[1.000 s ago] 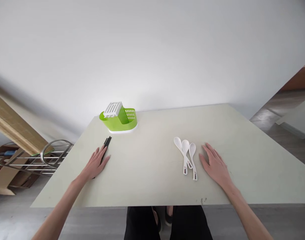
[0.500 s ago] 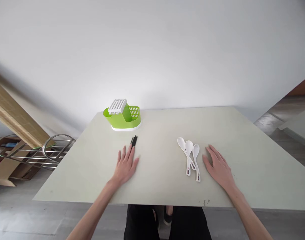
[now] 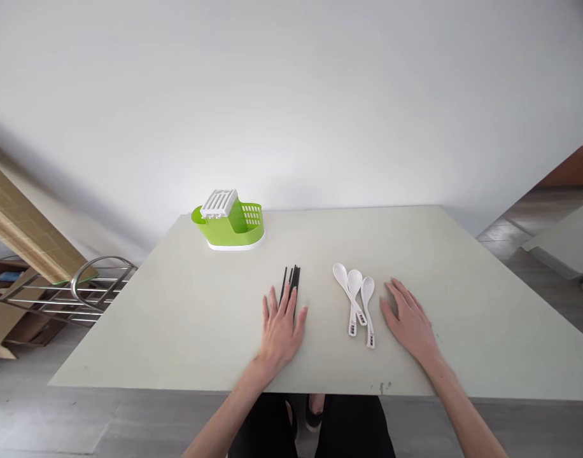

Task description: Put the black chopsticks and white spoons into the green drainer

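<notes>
My left hand (image 3: pixel 280 332) lies palm down over the black chopsticks (image 3: pixel 295 278) on the near half of the table (image 3: pixel 177 343). The fingers are extended and spread, with the thumb out to the side; nothing is pinched. The tips of the chopsticks show beyond my fingertips, loosely fanned, with the leftmost stick apart from the denser cluster. Their other ends are covered by my hand, so I cannot give a sure count, nor can I tell how firmly the hand bears on them.

My right hand (image 3: pixel 410 321) rests palm down on the table, just beside three white spoons (image 3: pixel 354 281). Its fingers lie near one another, the thumb stands away, and it holds nothing. Two of the spoons cross at the handles; the third lies alongside, bowl towards the wall.

At the far left of the table stands a green holder (image 3: pixel 227 234) with a slotted white top, upright and well apart from both hands. I see no utensil in the part of it open to view.

Assessment: the step in hand appears to be covering the chopsticks, short of a grasp. Lifting them would call for curling the fingers and bringing the thumb in to gather the stray stick.
</notes>
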